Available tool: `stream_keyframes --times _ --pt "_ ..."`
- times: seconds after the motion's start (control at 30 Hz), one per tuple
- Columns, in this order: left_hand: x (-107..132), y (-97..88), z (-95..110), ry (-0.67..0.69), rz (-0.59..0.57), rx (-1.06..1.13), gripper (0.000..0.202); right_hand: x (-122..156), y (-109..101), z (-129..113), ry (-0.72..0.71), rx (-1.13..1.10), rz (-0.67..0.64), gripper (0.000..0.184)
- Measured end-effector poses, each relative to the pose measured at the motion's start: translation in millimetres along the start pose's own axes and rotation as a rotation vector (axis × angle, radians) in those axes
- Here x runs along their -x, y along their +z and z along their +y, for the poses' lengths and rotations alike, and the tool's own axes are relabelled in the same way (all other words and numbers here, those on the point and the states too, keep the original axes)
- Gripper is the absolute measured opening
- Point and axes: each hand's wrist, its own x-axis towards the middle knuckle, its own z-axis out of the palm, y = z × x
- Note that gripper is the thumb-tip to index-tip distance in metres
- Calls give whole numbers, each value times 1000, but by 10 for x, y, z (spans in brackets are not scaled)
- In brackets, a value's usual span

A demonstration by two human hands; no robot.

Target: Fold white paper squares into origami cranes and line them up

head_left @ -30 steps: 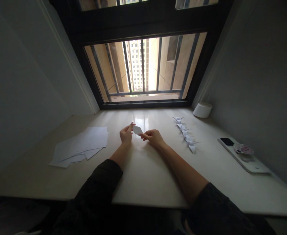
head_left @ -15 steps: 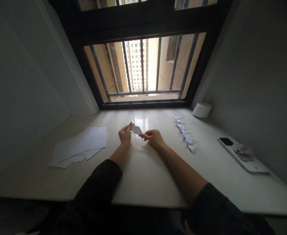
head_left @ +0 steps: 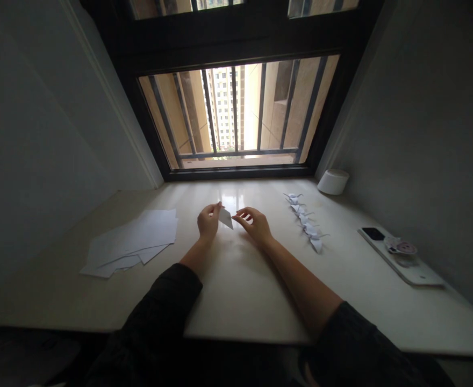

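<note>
A small piece of folded white paper (head_left: 226,217) is held above the pale sill, its lower end coming to a point. My left hand (head_left: 209,221) pinches its left side between thumb and fingers. From the other side, the thumb and index finger of my right hand (head_left: 256,226) close on the paper's right edge, with the other fingers curled behind. To the right of my right hand, several folded paper cranes (head_left: 304,220) stand in a slanting row. Loose white sheets (head_left: 135,235) lie overlapping at the left.
A phone (head_left: 416,272) with a round grip on its back lies at the right by the wall. Behind it, a white rounded container (head_left: 333,181) stands in the corner. The dark-framed window (head_left: 240,173) borders the back of the sill (head_left: 244,301).
The paper has turned so its point faces lower. My right hand has shifted its hold up from the lower tip to the right edge, and my left hand has moved slightly right.
</note>
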Motion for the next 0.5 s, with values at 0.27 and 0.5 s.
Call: stream_keyframes --times 0.27,0.5 --pt "169 56 160 148 -162 -126 30 1 119 54 44 -276 -132 33" --pt "154 77 121 47 -180 -49 35 -7 142 95 63 -267 -187 32"
